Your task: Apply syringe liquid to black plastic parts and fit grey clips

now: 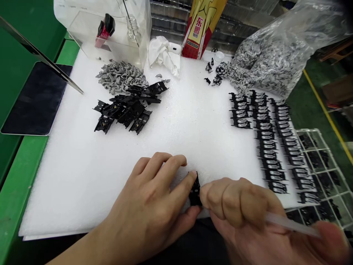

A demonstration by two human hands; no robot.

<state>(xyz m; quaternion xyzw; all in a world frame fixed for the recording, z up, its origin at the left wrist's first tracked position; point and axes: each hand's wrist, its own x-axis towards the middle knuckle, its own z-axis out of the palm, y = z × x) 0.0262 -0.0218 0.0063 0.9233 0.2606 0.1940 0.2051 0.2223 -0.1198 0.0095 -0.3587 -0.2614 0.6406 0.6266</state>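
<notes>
My left hand [154, 198] pinches a small black plastic part [194, 189] between thumb and forefinger at the near edge of the white foam mat [193, 125]. My right hand [248, 217] is curled in a fist right beside that part, touching it. A thin translucent stick [289, 224] runs out of the fist toward the right. Most of the black part is hidden between the two hands.
A heap of black frames [127, 108] and a pile of grey pieces [121, 76] lie at the far left. Rows of finished black parts [270, 136] line the right side, beside a wire rack [322, 173]. A clear bag of parts [278, 55], a crumpled cloth [162, 55] and a red-yellow can [200, 27] stand behind. A tablet [35, 99] lies left.
</notes>
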